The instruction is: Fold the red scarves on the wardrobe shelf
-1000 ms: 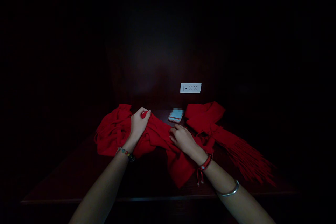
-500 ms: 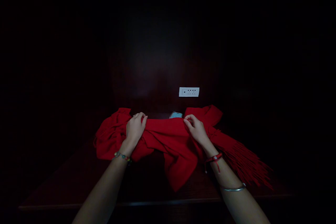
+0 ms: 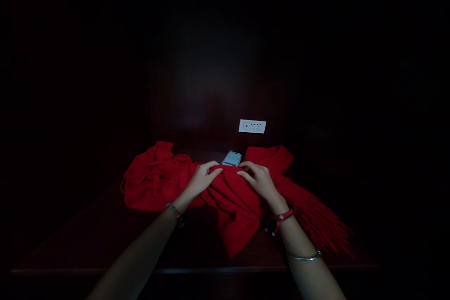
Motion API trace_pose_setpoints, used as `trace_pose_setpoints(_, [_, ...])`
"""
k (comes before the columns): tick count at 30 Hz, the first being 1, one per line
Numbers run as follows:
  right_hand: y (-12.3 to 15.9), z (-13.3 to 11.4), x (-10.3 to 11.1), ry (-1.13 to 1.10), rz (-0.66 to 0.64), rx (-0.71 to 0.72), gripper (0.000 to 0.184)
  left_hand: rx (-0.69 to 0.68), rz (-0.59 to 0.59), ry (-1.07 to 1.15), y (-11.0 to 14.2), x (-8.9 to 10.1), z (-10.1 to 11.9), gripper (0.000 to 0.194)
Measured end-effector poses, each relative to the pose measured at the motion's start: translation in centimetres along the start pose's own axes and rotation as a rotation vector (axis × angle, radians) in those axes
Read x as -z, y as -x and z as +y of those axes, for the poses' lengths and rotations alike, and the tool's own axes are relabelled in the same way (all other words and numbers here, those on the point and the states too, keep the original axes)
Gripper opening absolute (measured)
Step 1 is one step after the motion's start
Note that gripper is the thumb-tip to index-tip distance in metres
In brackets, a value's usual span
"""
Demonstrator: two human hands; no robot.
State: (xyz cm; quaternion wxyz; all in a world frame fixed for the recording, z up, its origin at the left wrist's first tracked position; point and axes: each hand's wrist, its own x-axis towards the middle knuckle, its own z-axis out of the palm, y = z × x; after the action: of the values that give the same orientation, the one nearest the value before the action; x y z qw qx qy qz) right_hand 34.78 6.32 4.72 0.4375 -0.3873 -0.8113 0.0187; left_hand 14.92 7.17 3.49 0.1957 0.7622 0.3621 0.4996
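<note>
A red scarf (image 3: 239, 218) with a long fringe lies bunched and folded on the dark tabletop, one corner hanging toward the front. My left hand (image 3: 202, 179) holds its raised middle edge between thumb and fingers. Close by on the right, my right hand (image 3: 259, 180) grips the same edge, the thumb on the near side and the fingers behind. Both fingertips are partly hidden by the cloth. Just beyond the hands, a phone (image 3: 232, 158) with a lit screen lies partly covered by the scarf's edge.
A white wall socket (image 3: 252, 126) sits on the dark wall behind the table. The table's front edge (image 3: 197, 270) runs across the bottom. Fringe strands spread to the right. The surroundings are very dark.
My left hand has slid right along the scarf's edge, nearer my right hand. The edge between them is lower and shorter, and more of the phone shows.
</note>
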Motion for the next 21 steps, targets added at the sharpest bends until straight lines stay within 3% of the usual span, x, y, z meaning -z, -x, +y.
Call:
trace_pose_setpoints(4, [-0.2, 0.7, -0.3, -0.059, -0.193, -0.094, 0.027, 0.082, 0.191, 0.169, -0.6, 2.5, -0.4, 0.018])
trace_pose_setpoints(7, [-0.2, 1.0, -0.8, 0.01, -0.309, -0.163, 0.02, 0.12, 0.264, 0.2, -0.8, 3.7, -0.6, 0.018])
trace_pose_setpoints(10, [-0.2, 1.4, -1.2, 0.13, -0.374, -0.177, 0.018, 0.121, 0.34, 0.192, -1.0, 4.9, -0.9, 0.018])
trace_pose_setpoints(12, [0.0, 1.8, -1.5, 0.185, -0.4, -0.148, 0.014, 0.127, 0.464, 0.186, -1.1, 6.1, -1.3, 0.018])
trace_pose_setpoints(15, [0.7, 2.2, -2.3, 0.238, -0.444, -0.165, 0.014, 0.226, 0.759, 0.014, -0.8, 8.6, -2.2, 0.015])
trace_pose_setpoints(17, [1.3, 2.3, -2.9, 0.268, -0.486, -0.186, 0.017, 0.318, 0.896, -0.141, -0.3, 10.3, -2.8, 0.014])
trace_pose_setpoints(21, [2.0, 2.4, -3.9, 0.304, -0.484, -0.141, 0.019, 0.397, 0.896, -0.265, 0.5, 11.8, -3.5, 0.032])
